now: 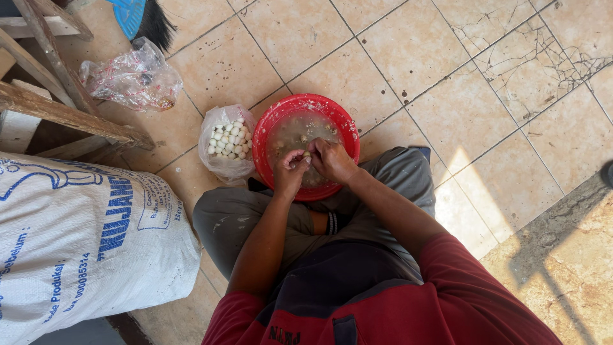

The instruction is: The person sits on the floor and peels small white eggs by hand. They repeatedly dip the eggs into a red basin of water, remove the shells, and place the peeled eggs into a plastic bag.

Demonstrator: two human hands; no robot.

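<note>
Centrally, a small pale egg is pinched between the fingertips of the left hand and right hand, over a red basin of cloudy water on the tiled floor. Just left, a clear bag of white eggs is seen. A white sack with blue print lies lower left; a crumpled clear wrapper with red markings, upper left.

Tiled floor bears red basin, egg bag, white sack.

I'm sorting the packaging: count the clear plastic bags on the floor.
2. One bag of small white eggs touches the red basin's left side; a crumpled bag lies farther left by the wooden frame. Others may be hidden.
</note>
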